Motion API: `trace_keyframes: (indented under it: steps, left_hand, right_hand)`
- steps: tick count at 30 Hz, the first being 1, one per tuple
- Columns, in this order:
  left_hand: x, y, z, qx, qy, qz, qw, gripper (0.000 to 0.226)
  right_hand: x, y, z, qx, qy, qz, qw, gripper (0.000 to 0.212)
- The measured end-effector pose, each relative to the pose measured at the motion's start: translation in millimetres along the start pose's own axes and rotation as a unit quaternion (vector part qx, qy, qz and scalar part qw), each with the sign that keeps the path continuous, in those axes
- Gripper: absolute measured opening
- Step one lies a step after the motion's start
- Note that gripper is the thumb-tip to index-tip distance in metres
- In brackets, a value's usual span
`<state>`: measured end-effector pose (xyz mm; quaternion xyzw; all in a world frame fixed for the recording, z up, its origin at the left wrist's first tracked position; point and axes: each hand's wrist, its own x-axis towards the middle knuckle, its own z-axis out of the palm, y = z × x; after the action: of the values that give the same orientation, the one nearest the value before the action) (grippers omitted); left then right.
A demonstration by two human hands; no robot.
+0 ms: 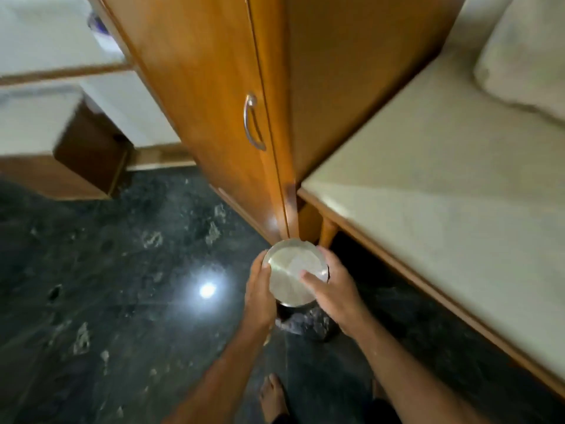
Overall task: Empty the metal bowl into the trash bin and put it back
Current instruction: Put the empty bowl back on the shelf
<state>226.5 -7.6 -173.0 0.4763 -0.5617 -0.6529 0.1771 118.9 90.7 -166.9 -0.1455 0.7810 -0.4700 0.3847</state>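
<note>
Both your left hand (pixel 260 283) and right hand (pixel 331 289) clasp the upturned metal bowl (pixel 295 270); keep it above the trash bin (pixel 308 324) beneath your grip, then shake gently.

Dim indoor light, warm in tone. One hard white glare spot on the polished dark floor (pixel 207 290), mirroring a lamp overhead. Softer sheen along the wooden cabinet door (pixel 211 87) and across the metal bowl (pixel 295 267), its face washed pale. Heavy motion blur at upper left, smearing the white and brown furniture. Strong wide-angle bending toward the edges, cabinet lines leaning. Deep shadow under the bed frame (pixel 412 270) at right.
</note>
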Motion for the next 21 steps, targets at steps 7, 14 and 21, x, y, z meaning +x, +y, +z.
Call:
trace_keyframes:
  steps: [7, 14, 21]
  left_hand:
    - [-49, 151, 0, -0.015, -0.139, 0.051, 0.989, 0.062]
    - [-36, 246, 55, 0.251, -0.316, 0.208, 0.891, 0.123]
    - [-18, 263, 155, 0.279, -0.303, 0.289, 0.864, 0.103]
  right_hand:
    - [-63, -127, -67, 0.003, -0.033, -0.078, 0.996, 0.102]
    - [-69, -192, -175, -0.108, 0.006, -0.155, 0.982, 0.123]
    - [-46, -188, -261, -0.169, 0.071, -0.142, 0.973, 0.123]
